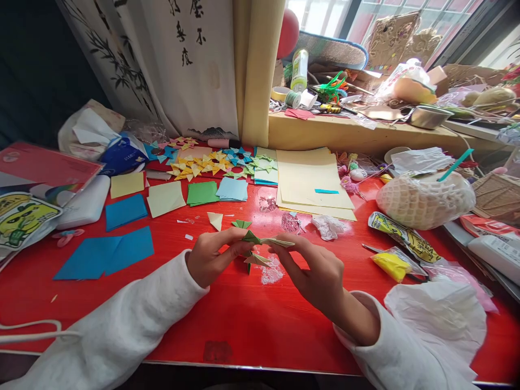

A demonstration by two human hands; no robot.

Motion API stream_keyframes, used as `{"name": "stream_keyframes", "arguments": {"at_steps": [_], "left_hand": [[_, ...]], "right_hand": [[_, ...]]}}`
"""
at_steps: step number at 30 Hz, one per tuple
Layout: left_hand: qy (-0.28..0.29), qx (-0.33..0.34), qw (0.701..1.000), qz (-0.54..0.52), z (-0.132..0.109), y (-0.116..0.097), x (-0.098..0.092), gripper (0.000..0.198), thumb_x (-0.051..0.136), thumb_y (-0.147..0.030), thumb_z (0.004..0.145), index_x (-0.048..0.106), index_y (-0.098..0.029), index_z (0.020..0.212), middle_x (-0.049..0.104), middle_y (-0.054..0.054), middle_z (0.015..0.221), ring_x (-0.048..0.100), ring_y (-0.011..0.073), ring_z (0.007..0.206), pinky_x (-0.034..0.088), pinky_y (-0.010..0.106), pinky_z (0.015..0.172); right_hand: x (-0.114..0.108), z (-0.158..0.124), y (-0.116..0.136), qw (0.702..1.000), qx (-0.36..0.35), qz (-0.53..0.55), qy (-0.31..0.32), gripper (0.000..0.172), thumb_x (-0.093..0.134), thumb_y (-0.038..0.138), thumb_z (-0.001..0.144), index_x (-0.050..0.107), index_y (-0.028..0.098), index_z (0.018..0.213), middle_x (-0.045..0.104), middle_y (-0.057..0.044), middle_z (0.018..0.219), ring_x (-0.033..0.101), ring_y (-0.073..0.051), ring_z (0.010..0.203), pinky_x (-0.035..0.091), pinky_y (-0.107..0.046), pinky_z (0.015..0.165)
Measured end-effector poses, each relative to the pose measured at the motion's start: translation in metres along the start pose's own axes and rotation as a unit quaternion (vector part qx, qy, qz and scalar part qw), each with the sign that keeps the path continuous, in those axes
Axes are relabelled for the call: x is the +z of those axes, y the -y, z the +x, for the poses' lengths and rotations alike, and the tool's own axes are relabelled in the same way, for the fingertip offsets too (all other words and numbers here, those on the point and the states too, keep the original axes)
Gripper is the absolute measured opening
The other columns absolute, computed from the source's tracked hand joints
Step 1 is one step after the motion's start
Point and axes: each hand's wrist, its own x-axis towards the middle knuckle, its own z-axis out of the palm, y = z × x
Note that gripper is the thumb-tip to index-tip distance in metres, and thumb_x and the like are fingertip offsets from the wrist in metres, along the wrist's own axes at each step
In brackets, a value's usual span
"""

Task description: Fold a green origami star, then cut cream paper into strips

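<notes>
Above the red table (227, 319), my left hand (211, 259) and my right hand (312, 271) pinch a folded green paper piece (264, 240) between them. Both hands have their fingers closed on it, the left at its darker green end, the right at its paler end. More folded points of the same piece (257, 260) hang below the fingers. A small green folded unit (241, 223) and a pale yellow triangle (215, 220) lie on the table just beyond my hands.
Blue paper sheets (106, 254), green squares (202, 193), light blue squares (232, 189) and large cream sheets (311, 183) lie across the table. Folded star rings (211, 163) sit by the curtain. A net-wrapped bundle (424, 201), snack packets (400, 235) and white tissue (439, 317) crowd the right.
</notes>
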Motion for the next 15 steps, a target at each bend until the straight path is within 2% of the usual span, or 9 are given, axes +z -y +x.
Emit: {"name": "stream_keyframes", "arguments": {"at_steps": [5,9,15], "left_hand": [[0.0,0.001,1.0,0.007,-0.0004,0.0014,0.0002,0.011,0.051,-0.019,0.079,0.06,-0.015,0.085,0.065,0.002,0.069,0.06,0.0126,0.059,0.049,0.024,0.054],[-0.002,0.003,1.0,0.002,-0.0006,0.0017,0.0004,0.011,0.051,-0.018,0.079,0.06,-0.015,0.086,0.066,0.002,0.071,0.061,0.0119,0.06,0.05,0.023,0.056],[0.002,-0.029,0.999,-0.035,-0.0003,0.0007,0.0013,0.011,0.051,-0.019,0.079,0.059,-0.014,0.085,0.064,0.002,0.068,0.06,0.0125,0.059,0.051,0.024,0.055]], "right_hand": [[0.0012,-0.0028,-0.0033,0.998,-0.027,-0.061,-0.014,0.02,0.053,0.014,0.077,0.055,0.023,0.094,0.068,0.0,0.072,0.063,-0.013,0.06,0.047,-0.023,0.053],[0.0004,-0.0007,-0.0023,0.999,-0.022,-0.044,0.011,0.016,0.052,0.013,0.078,0.054,0.021,0.091,0.068,0.001,0.07,0.064,-0.013,0.06,0.047,-0.022,0.052],[-0.0022,0.0053,0.0028,0.994,0.074,0.061,0.046,0.011,0.05,0.015,0.079,0.056,0.019,0.087,0.066,0.0,0.066,0.063,-0.012,0.06,0.048,-0.021,0.052]]}}
